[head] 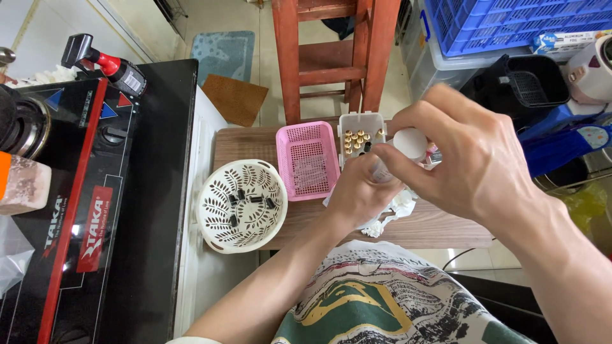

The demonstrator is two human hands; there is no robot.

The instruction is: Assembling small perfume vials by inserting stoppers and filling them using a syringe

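Observation:
My left hand [358,194] is closed around the lower part of a small bottle, mostly hidden by the fingers, above the wooden stool-table [440,226]. My right hand [468,159] grips the bottle's white round cap [410,142] from above with fingertips. A crumpled white tissue [396,210] lies under both hands. Just behind them stands a small white box [360,130] holding several small brass-coloured pieces. A pink plastic basket [307,159] sits left of the box, and a round white openwork basket [241,205] with several small black parts lies further left.
A black and red cooktop [95,191] fills the left side, with a black and red lighter [105,64] at its back. A red wooden chair [331,57] stands beyond the table. Blue crates [510,22] and a black basket [532,79] are at the right.

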